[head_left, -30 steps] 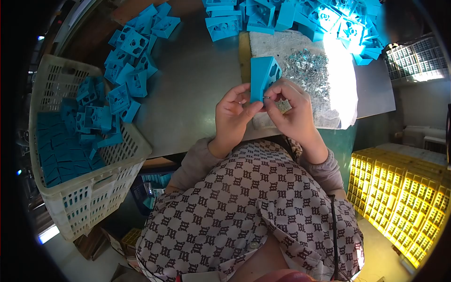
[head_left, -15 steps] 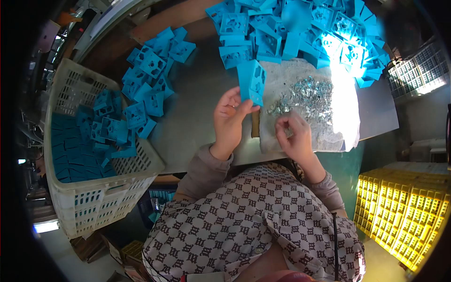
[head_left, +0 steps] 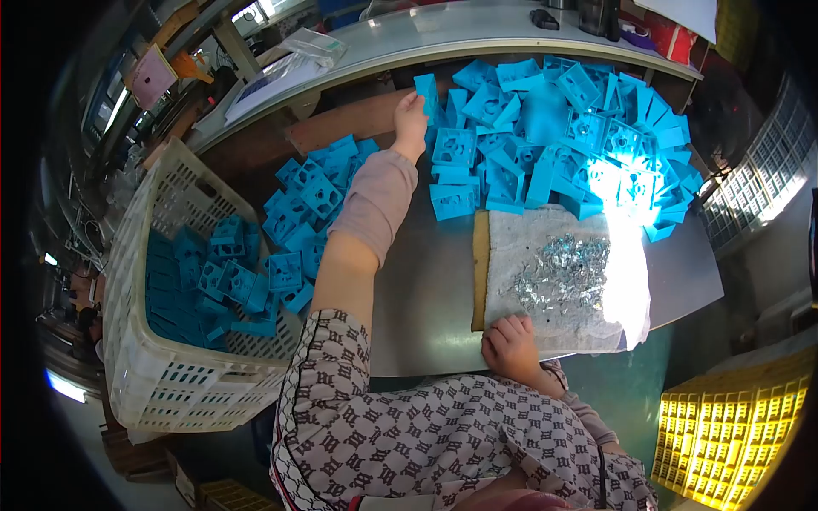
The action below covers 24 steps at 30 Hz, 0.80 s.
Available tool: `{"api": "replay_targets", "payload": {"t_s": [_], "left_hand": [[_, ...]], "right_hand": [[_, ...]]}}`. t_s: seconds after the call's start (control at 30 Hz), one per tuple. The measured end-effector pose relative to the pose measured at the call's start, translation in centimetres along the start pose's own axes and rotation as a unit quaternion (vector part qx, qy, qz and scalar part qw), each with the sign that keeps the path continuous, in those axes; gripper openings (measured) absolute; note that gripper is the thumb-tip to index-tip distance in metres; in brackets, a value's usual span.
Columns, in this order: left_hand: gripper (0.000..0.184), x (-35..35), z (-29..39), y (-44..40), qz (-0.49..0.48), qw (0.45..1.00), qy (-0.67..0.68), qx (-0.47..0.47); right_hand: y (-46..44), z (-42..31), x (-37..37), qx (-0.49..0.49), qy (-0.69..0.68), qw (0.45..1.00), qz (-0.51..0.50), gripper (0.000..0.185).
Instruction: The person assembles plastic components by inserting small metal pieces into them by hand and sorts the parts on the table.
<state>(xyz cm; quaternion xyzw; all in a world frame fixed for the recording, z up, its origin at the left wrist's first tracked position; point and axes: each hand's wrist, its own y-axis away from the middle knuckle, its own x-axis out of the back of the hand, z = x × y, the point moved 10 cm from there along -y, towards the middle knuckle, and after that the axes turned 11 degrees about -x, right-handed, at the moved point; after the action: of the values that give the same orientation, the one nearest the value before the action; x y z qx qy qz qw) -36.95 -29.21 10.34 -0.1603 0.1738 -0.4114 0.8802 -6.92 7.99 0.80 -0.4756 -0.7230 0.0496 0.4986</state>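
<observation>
My left hand [head_left: 411, 119] is stretched far forward, its fingers closed on a blue plastic part [head_left: 426, 95] at the left end of a large pile of similar blue parts [head_left: 503, 170]. My right hand [head_left: 509, 342] rests at the near left corner of a grey cloth [head_left: 520, 298], fingers curled; whether they hold anything is hidden. Many small shiny metal pieces [head_left: 562, 272] lie scattered on the cloth.
At the left, a white slatted crate [head_left: 187, 387] holds blue parts, with a smaller blue heap [head_left: 315, 192] beside it. A raised ledge [head_left: 383, 43] runs behind the table [head_left: 417, 298]. Yellow crates [head_left: 733, 434] stand at the lower right.
My left hand has moved forward with the blue part to the pile's left end. My right hand has left the part and come down at the cloth's near corner. The view has tilted up.
</observation>
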Motion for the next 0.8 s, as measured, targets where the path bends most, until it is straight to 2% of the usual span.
{"api": "replay_targets", "payload": {"t_s": [0.07, 0.17, 0.27, 0.33, 0.47, 0.5, 0.53, 0.57, 0.67, 0.73, 0.8], "left_hand": [[0.036, -0.5, -3.5, -4.3, 0.004, 1.000, -0.017, 0.015], [0.035, -1.5, -4.9, -6.0, 0.037, 0.996, -0.047, 0.070], [0.037, -3.6, -6.7, -6.7, -0.037, 0.992, -0.017, 0.115], [0.037, -4.0, -7.7, -6.6, -0.063, 0.994, -0.006, 0.088], [0.029, -0.2, -5.9, -4.1, 0.013, 0.998, -0.017, -0.060], [0.032, 1.5, -5.8, -3.3, 0.018, 0.990, -0.083, -0.111], [0.035, 3.6, -3.8, -1.7, 0.020, 0.975, -0.151, -0.160], [0.036, 5.8, -0.3, 1.0, 0.044, 0.910, -0.309, -0.272], [0.037, 13.8, 4.9, 5.8, 0.089, 0.826, -0.442, -0.338], [0.038, 20.2, 7.2, 7.2, 0.142, 0.783, -0.526, -0.300], [0.043, 25.8, 10.1, 8.9, 0.193, 0.706, -0.634, -0.251]], "right_hand": [[0.0, 0.2, -0.1, -0.006, -0.003, 1.000, 0.001, 0.011], [-0.2, 0.0, 0.1, -0.004, -0.005, 1.000, 0.008, 0.011], [-0.1, 0.3, 0.0, -0.005, -0.001, 1.000, 0.007, 0.012], [-0.1, 0.4, -0.4, -0.010, 0.002, 1.000, 0.006, 0.013], [-0.2, 0.5, -0.7, -0.010, 0.010, 1.000, 0.007, 0.015], [-0.2, 0.4, -0.7, -0.011, 0.011, 1.000, 0.013, 0.016], [-0.2, 0.3, -0.9, -0.012, 0.016, 1.000, 0.010, 0.016], [-0.3, 0.3, -0.9, -0.012, 0.020, 1.000, 0.004, 0.016], [-0.5, 0.1, -1.1, -0.008, 0.017, 1.000, -0.012, 0.016], [-0.6, -0.1, -1.0, -0.008, 0.015, 1.000, -0.017, 0.015], [-0.5, 0.0, -1.2, -0.013, 0.008, 1.000, -0.024, 0.015]]}}
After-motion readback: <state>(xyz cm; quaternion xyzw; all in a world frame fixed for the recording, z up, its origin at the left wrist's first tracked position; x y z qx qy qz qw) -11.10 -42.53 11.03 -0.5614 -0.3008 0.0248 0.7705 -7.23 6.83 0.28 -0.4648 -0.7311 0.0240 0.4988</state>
